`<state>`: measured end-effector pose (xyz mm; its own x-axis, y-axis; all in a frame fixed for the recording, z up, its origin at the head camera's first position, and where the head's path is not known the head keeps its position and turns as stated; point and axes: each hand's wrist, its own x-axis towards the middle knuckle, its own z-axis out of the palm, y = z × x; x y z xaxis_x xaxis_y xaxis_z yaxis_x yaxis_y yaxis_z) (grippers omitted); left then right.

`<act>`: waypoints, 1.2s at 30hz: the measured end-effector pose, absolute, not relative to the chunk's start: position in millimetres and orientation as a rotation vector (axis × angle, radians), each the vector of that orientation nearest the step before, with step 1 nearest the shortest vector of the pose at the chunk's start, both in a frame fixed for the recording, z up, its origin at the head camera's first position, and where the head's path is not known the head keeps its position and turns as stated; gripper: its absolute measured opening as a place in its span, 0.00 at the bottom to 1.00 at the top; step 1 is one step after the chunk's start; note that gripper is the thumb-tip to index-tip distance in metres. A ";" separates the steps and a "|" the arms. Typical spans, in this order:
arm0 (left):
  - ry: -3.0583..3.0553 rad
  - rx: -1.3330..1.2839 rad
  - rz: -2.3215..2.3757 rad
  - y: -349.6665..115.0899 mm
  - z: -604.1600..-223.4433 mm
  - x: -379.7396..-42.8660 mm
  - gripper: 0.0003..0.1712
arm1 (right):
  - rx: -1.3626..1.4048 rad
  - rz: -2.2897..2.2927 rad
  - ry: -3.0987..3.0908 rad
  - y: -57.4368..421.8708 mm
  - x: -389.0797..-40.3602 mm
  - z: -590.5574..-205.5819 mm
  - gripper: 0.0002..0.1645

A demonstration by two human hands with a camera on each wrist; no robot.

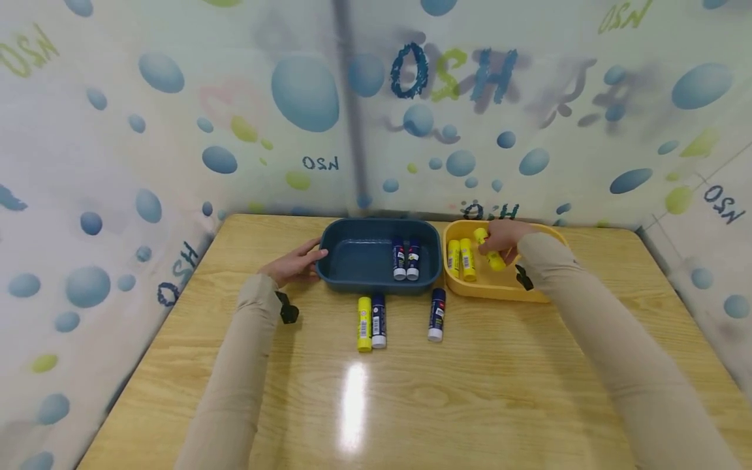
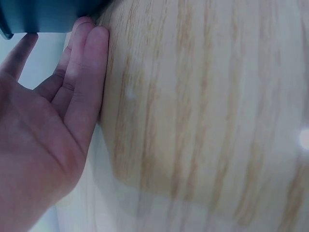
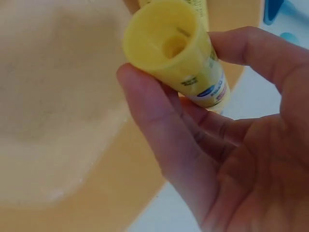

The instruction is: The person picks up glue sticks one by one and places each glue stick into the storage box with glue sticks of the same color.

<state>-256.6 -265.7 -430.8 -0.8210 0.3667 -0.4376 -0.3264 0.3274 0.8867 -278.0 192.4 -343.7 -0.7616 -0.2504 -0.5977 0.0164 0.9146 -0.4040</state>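
My right hand [image 1: 508,236] pinches a yellow glue stick [image 1: 496,261] between thumb and fingers, tilted over the yellow tray [image 1: 505,293]. In the right wrist view, the hollow end of this glue stick [image 3: 166,46] faces the camera. Two more yellow glue sticks [image 1: 467,260] lie side by side at the tray's left end. Straight fingers of my left hand [image 1: 292,264] touch the left end of the dark blue tray [image 1: 358,285]; the left wrist view has the fingertips against its wall. Two dark blue glue sticks [image 1: 414,258] with white caps lie in the blue tray's right part.
On the wooden table [image 1: 470,405], in front of the blue tray, a yellow glue stick [image 1: 364,324] lies beside a dark blue glue stick [image 1: 378,321]. Another dark blue glue stick [image 1: 437,315] lies farther right. A patterned curtain [image 1: 235,98] stands behind the trays.
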 end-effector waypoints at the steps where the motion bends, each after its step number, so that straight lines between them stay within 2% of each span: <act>1: 2.010 0.034 1.541 -265.4 -432.0 -256.9 0.45 | -0.132 -0.527 2.374 191.3 -279.7 -346.8 0.26; 4: 2.007 0.031 1.541 -265.8 -435.2 -257.5 0.44 | -0.070 -0.528 2.349 188.3 -285.3 -355.5 0.29; 11: 2.023 0.022 1.538 -264.0 -434.9 -255.1 0.44 | -0.070 -0.458 2.332 190.0 -299.1 -374.7 0.24; 16: 2.022 0.008 1.536 -263.6 -435.0 -255.8 0.45 | -0.077 -0.473 2.309 195.6 -304.3 -382.7 0.28; 24: 2.023 0.015 1.543 -263.1 -432.2 -256.0 0.44 | -0.102 -0.475 2.331 190.5 -297.7 -373.4 0.24; 33: 2.015 0.054 1.547 -264.2 -435.8 -257.8 0.44 | -0.009 -0.446 2.464 183.8 -292.4 -372.4 0.20; 36: 2.015 0.056 1.552 -265.1 -435.1 -257.7 0.44 | -0.023 -0.432 2.492 178.0 -284.0 -361.5 0.19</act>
<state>-257.7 -265.1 -435.1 -0.8258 0.3752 -0.4209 -0.3111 0.3195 0.8951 -284.0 178.0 -361.5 -0.8182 -0.1141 -0.5635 0.0821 0.9469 -0.3110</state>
